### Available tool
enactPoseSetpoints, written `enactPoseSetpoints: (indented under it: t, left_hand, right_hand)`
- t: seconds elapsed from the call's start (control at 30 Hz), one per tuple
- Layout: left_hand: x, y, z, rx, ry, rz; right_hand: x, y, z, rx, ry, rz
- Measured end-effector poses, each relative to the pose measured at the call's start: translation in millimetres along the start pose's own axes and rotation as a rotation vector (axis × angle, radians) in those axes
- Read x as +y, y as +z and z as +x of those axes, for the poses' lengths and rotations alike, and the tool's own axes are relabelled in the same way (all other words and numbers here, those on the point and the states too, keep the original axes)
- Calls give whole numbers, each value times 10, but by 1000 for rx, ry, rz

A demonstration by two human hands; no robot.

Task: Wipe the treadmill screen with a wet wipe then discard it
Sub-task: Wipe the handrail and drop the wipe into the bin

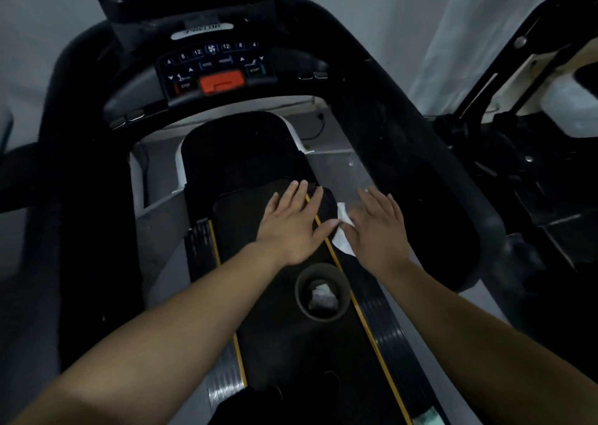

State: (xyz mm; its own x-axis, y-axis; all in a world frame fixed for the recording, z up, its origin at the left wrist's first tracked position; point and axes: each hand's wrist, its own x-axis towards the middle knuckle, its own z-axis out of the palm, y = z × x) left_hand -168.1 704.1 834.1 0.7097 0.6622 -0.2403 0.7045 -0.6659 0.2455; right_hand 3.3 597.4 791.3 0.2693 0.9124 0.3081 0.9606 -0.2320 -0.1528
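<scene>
Wet wipe (342,230) sits between your flat, spread hands, left hand (291,224) thumb touching it; whether your right hand (378,227) pinches it cannot be told. If wiping is done, draw it nearer, squarely over the bin (346,295), then release

Cloth-like wet wipe (343,244), matt black belt (275,337)

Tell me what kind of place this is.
Probably a gym: black treadmill console with numbered keys and orange-red stop block, black running belt edged in yellow, another dark machine frame at right.
</scene>
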Motion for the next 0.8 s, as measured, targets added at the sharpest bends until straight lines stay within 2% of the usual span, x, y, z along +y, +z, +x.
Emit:
enactPoseSetpoints:
  t: [0.33, 0.53, 0.8]
  left_hand:
    - [-226, 574, -225, -64, -2, 0]
    - [-335, 1117, -166, -123, -36, -7]
    - [-476, 2182, 31, -145, -144, -5]
  right_hand:
    - [-56, 379, -496, -86, 128, 48]
    - [98, 1067, -852, -187, 222, 22]
    - [369, 2288, -1230, -390, 193, 39]
